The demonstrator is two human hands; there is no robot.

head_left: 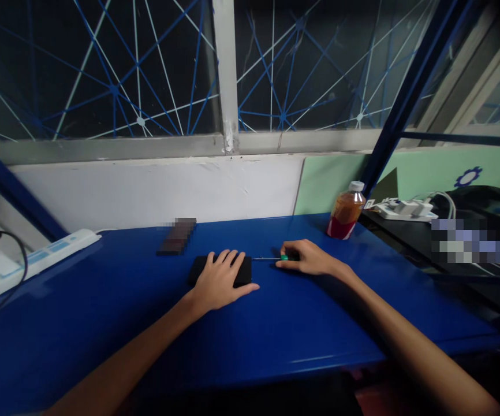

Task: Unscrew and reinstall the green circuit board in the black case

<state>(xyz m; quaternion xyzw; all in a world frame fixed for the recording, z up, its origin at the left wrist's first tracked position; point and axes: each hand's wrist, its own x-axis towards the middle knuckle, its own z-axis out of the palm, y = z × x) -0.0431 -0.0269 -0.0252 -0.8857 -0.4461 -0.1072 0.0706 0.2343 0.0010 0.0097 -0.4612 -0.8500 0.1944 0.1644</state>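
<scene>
My left hand (219,280) lies flat with fingers spread over a flat black rectangular case (243,271), covering much of its top. The thumb rests off the case's near right corner. To the right, my right hand (304,258) is closed in a pinch around the green handle of a thin screwdriver (269,259). Its metal shaft points left, and the tip is at or very near the case's right side; whether it touches I cannot tell. A tiny dark bit shows by the shaft, too small to name.
A blue table (276,341) carries everything. Behind the left hand lies a dark, blurred-out flat object (176,237). A bottle of orange-brown drink (346,212) stands at the back right. Power strips (59,248) with cables sit at both sides. Window and wall rise behind.
</scene>
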